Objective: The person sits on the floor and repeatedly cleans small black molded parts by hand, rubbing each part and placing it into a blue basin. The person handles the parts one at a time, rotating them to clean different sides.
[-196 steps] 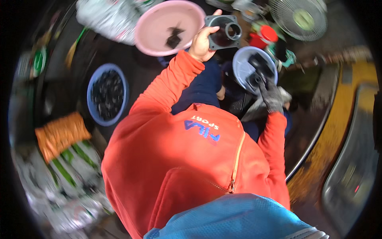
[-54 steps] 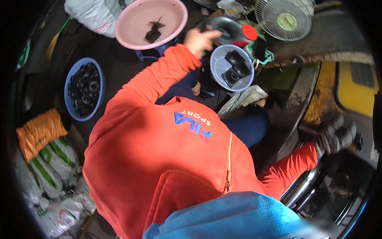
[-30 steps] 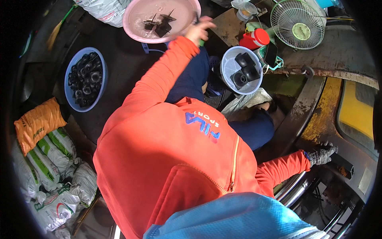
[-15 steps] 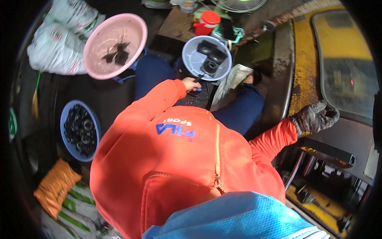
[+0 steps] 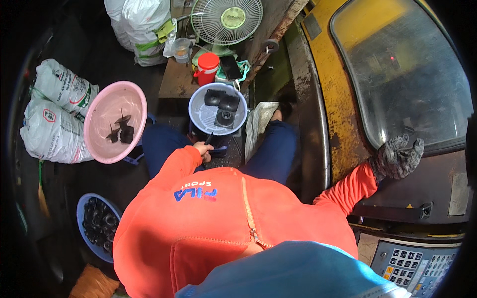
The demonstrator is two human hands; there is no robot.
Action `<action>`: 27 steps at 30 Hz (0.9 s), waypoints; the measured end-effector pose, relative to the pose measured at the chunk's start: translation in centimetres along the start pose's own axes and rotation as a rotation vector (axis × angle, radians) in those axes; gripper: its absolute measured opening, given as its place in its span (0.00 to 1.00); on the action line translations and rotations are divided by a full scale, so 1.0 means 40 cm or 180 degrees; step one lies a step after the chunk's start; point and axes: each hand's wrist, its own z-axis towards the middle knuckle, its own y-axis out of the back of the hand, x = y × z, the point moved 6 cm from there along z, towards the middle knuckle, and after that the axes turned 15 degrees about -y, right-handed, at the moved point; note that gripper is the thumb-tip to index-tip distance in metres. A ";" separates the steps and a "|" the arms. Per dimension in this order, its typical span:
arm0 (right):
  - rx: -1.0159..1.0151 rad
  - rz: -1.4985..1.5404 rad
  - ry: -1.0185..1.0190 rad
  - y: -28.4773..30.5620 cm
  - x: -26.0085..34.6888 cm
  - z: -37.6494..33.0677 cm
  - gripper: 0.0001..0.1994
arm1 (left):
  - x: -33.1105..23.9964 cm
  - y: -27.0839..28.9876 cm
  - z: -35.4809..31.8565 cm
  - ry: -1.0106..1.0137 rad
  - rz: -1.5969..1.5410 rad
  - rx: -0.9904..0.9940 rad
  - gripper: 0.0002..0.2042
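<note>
two hands: left hand [image 5: 202,149] grips dark tool [image 5: 209,139].

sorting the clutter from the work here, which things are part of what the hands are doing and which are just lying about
In use:
left hand, bare, gripping a thin dark tool
right hand, gloved, on the yellow machine
grey basket of black parts
pink bowl
blue bowl

Lying about:
fan
red jug
white sacks

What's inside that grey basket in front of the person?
The grey basket holds three black parts: two blocky ones and a round one with a hole. Anything lying beneath them is covered, and so is the floor under the basket.
</note>
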 end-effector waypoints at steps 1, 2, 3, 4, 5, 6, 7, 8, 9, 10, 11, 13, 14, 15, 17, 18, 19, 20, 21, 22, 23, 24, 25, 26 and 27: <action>0.0060 -0.0044 0.0086 0.007 -0.001 -0.002 0.13 | -0.001 0.002 -0.003 0.0065 0.0097 -0.0080 0.11; 0.0165 -0.0092 0.0167 0.016 0.000 -0.001 0.12 | -0.004 0.007 -0.008 0.0086 0.0219 -0.0133 0.10; 0.0111 0.0049 0.0073 0.030 -0.009 0.000 0.12 | -0.011 0.007 -0.008 0.0022 0.0277 -0.0138 0.09; 0.0123 0.0090 0.0076 0.049 -0.013 0.006 0.11 | -0.002 0.010 -0.017 0.0215 0.0208 -0.0178 0.09; 0.0062 0.0186 0.0012 0.062 -0.021 0.008 0.11 | -0.011 0.010 -0.014 0.0081 0.0244 -0.0147 0.09; 0.0140 0.0060 0.0026 0.064 -0.023 0.009 0.11 | -0.009 0.021 -0.019 0.0130 0.0304 -0.0328 0.10; 0.0055 0.0107 0.0130 0.070 -0.022 0.010 0.12 | -0.009 0.033 -0.020 0.0178 0.0294 -0.0531 0.12; -0.0107 0.0135 0.0198 0.087 -0.023 0.012 0.12 | -0.007 0.037 -0.022 0.0200 0.0181 -0.0567 0.13; -0.0257 0.0153 0.0285 0.096 -0.023 0.014 0.13 | -0.006 0.042 -0.024 0.0229 -0.0012 -0.0620 0.14; -0.0017 0.0083 0.0383 0.092 -0.022 0.018 0.16 | 0.000 0.048 -0.029 0.0376 -0.0254 -0.0681 0.15; -0.0190 -0.0197 0.0320 0.096 -0.027 0.025 0.19 | 0.004 0.053 -0.032 0.0445 -0.0527 -0.0751 0.17; -0.0406 -0.1091 0.0139 0.130 -0.040 0.045 0.22 | 0.014 0.077 -0.054 0.0598 -0.0770 -0.0968 0.18; -0.0197 -0.1233 0.0009 0.131 -0.049 0.058 0.24 | 0.014 0.081 -0.063 0.0455 -0.1016 -0.0943 0.18; -0.0086 -0.1524 0.0038 0.138 -0.051 0.067 0.23 | 0.020 0.089 -0.074 0.0486 -0.1263 -0.1052 0.18; 0.0153 -0.2108 0.0080 0.144 -0.053 0.080 0.23 | 0.018 0.101 -0.088 0.0244 -0.1216 -0.0938 0.17; 0.0285 -0.2250 0.0080 0.147 -0.055 0.084 0.22 | 0.053 0.107 -0.126 0.0516 -0.1121 -0.1044 0.17; 0.0418 -0.2389 0.0085 0.147 -0.056 0.085 0.22 | 0.066 0.110 -0.131 0.0787 -0.1062 -0.1142 0.16; 0.0431 -0.2426 0.0018 0.152 -0.058 0.088 0.21 | 0.063 0.110 -0.134 0.0515 -0.1087 -0.1031 0.16; 0.0434 -0.2473 0.0010 0.153 -0.058 0.089 0.21 | 0.066 0.106 -0.133 0.0514 -0.1123 -0.0975 0.16; 0.0451 -0.2378 -0.0092 0.156 -0.060 0.090 0.21 | 0.070 0.107 -0.137 0.0555 -0.1121 -0.0995 0.16; 0.0397 -0.2358 -0.0092 0.157 -0.060 0.089 0.21 | 0.074 0.105 -0.135 0.0616 -0.1131 -0.1004 0.16; 0.0433 -0.2420 -0.0101 0.155 -0.060 0.089 0.20 | 0.074 0.102 -0.137 0.0716 -0.1212 -0.1017 0.16; 0.0448 -0.2493 0.0080 0.149 -0.055 0.086 0.19 | 0.070 0.099 -0.132 0.0661 -0.1194 -0.0973 0.16; 0.0395 -0.2171 0.0018 0.154 -0.052 0.089 0.19 | 0.063 0.097 -0.134 0.0647 -0.1169 -0.0971 0.16; 0.0293 -0.1861 0.0133 0.158 -0.044 0.089 0.18 | 0.063 0.094 -0.135 0.0731 -0.1189 -0.0972 0.16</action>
